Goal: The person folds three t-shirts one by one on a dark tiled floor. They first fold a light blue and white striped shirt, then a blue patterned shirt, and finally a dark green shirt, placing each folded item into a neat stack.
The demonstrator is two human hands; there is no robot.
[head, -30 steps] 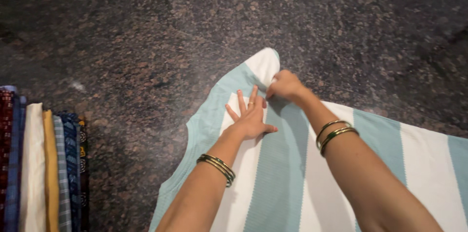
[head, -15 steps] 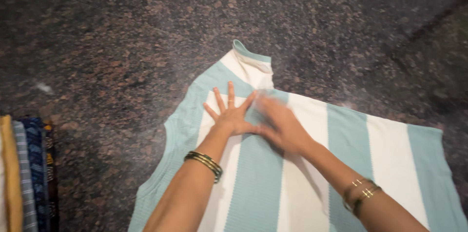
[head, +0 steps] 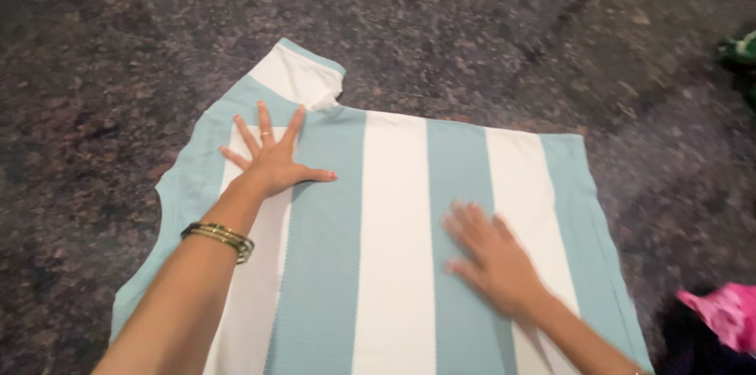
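Dark speckled stone floor (head: 118, 44) all around, brown and grey. Spread flat on it, a big soft cloth top with wide stripes of pale blue-green and white (head: 394, 225), filling the middle and the bottom of the view, with its white neck part pointing up and away. Left hand (head: 272, 162) pressed flat on the upper left stripes, fingers spread wide, holding nothing, a thin ring on one finger. Right hand (head: 492, 253) flat on the lower right stripes, a bit blurry, fingers together and open, gripping nothing. Gold and dark bangles (head: 219, 239) round the left wrist. Bright pink cloth (head: 728, 316) at the bottom right corner, beside the top. Small green thing (head: 740, 48) at the right edge, too cut off to tell.
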